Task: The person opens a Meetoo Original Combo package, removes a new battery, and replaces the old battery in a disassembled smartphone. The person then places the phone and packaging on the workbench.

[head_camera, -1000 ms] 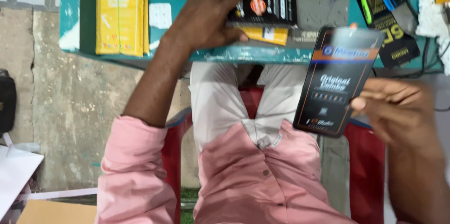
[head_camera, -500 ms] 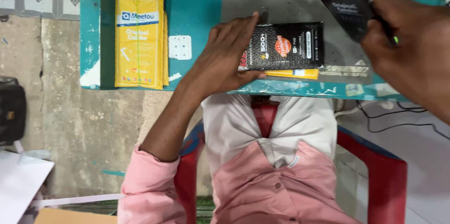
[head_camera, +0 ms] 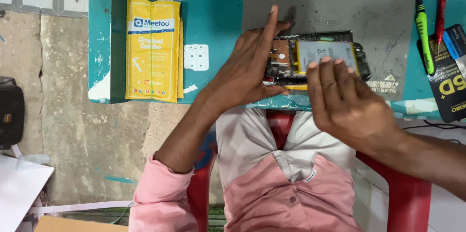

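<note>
Lying: opened phone (head_camera: 318, 57) on grey mat (head_camera: 340, 13) at table (head_camera: 218, 28) edge, long axis left-right.
Left hand (head_camera: 250, 69): fingers pinching phone's left end.
Right hand (head_camera: 347, 103): flat, fingertips on battery, holding nothing.

The light is bright and soft, like daylight, and spreads evenly. The teal table (head_camera: 218, 28) shows its colour well. Small dark shadows sit under the hands on the grey mat (head_camera: 330, 13). Nothing shines too hard. The picture is mostly sharp; the right hand (head_camera: 347, 103) looks a little blurry.
</note>
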Tool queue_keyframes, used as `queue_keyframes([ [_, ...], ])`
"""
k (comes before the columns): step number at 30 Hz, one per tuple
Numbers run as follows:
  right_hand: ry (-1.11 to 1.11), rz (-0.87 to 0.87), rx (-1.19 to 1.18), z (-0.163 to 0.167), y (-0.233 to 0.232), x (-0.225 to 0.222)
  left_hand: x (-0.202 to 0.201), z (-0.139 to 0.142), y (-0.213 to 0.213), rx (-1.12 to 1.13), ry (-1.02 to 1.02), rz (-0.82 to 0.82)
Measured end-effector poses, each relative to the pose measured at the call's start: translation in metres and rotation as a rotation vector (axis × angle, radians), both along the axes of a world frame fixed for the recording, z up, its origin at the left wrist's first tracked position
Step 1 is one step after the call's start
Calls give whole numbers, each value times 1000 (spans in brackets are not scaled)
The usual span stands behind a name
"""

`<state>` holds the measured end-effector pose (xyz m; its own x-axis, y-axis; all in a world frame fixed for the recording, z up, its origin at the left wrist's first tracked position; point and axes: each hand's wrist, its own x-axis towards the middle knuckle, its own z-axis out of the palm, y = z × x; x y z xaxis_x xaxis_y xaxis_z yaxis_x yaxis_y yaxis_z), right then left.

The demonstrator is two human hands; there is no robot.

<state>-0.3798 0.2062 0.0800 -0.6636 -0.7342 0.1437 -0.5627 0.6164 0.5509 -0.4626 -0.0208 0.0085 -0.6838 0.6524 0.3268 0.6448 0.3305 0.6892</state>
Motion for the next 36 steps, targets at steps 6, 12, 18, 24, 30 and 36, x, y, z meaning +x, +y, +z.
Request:
queue_keyframes([
  [6,-93,-8,-16,-8,1,-5,-4,1,1,-2,-46,8],
  [12,-198,8,-54,-12,16,-10,-8,5,-7,-68,-3,19],
  [18,-514,-93,-530,-10,44,-40,-14,4,-11,-114,17,36],
  [24,-742,-225,-655,-50,56,-67,-24,-4,-12,-61,-47,-16],
  [30,-664,-103,-658,-76,64,-58,-33,-18,-10,-89,14,-26],
  [36,-569,-30,-572,-73,51,-75,-36,-31,-14,-81,22,-21],
])
